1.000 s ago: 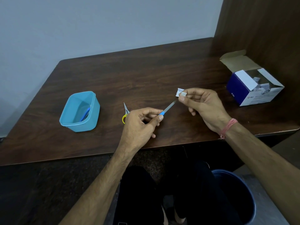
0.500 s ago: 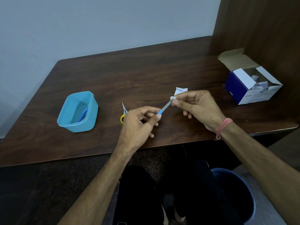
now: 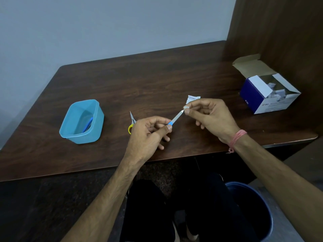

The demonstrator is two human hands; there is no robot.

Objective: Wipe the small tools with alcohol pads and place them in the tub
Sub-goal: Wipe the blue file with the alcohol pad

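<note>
My left hand [image 3: 148, 133] grips the blue handle of a slim metal nail file [image 3: 176, 117], blade pointing up and right. My right hand [image 3: 209, 116] pinches a white alcohol pad [image 3: 186, 107] at the blade's tip. A torn white wrapper [image 3: 192, 98] shows just behind my right fingers; I cannot tell whether it lies on the table or is held. Small scissors with a yellow handle [image 3: 131, 121] lie on the table, partly hidden by my left hand. The light blue tub [image 3: 97, 117] stands to the left, with a blue-handled tool [image 3: 88, 124] inside.
An open blue and white box of pads [image 3: 267, 96] sits at the table's right, against a wooden side panel. The dark wooden table [image 3: 157, 84] ends close to my body. A blue bin [image 3: 251, 206] stands on the floor under my right arm.
My right hand brought the pad onto the file's blade, slid down it, and now sits at the tip. My left hand has hardly moved.
</note>
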